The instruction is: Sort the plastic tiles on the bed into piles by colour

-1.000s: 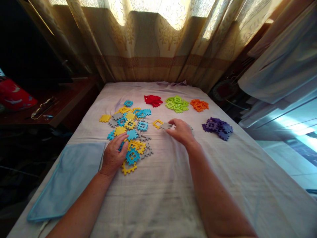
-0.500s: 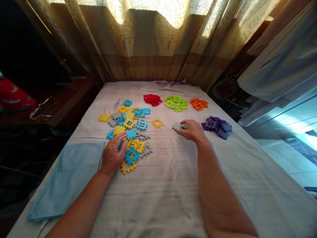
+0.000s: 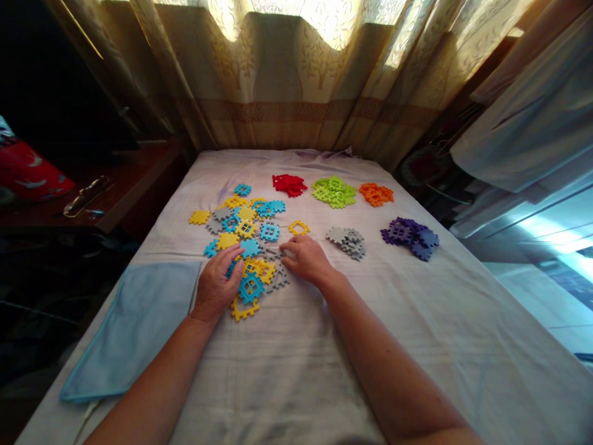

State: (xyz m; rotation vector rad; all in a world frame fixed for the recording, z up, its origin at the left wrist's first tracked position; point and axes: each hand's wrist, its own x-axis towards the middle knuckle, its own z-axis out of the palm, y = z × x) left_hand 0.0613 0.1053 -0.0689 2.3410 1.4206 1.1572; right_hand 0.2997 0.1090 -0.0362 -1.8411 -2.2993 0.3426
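A mixed pile of interlocking plastic tiles in blue, yellow and grey lies on the sheet. Among them are a yellow window tile (image 3: 246, 229), a blue window tile (image 3: 251, 288) and a yellow frame tile (image 3: 244, 308). My left hand (image 3: 217, 278) rests at the pile's left edge, fingers stretched loosely and thumb apart, beside a plain blue tile (image 3: 250, 248). At the pile's right side, my right hand (image 3: 306, 258) pinches the edge of a grey tile (image 3: 271, 253). Another grey tile (image 3: 278, 277) lies just below those fingertips.
Sorted heaps of red tiles (image 3: 289, 185), lime green tiles (image 3: 333, 191), orange tiles (image 3: 377, 194), purple tiles (image 3: 410, 237) and grey tiles (image 3: 347, 241) lie beyond and to the right. A lone yellow frame (image 3: 299, 228) sits mid-bed. A light blue cloth bag (image 3: 134, 327) lies at left.
My right hand has left the grey heap and moved left to the mixed pile, at a grey tile. My left hand stays at the pile's left edge. The view has shifted slightly.
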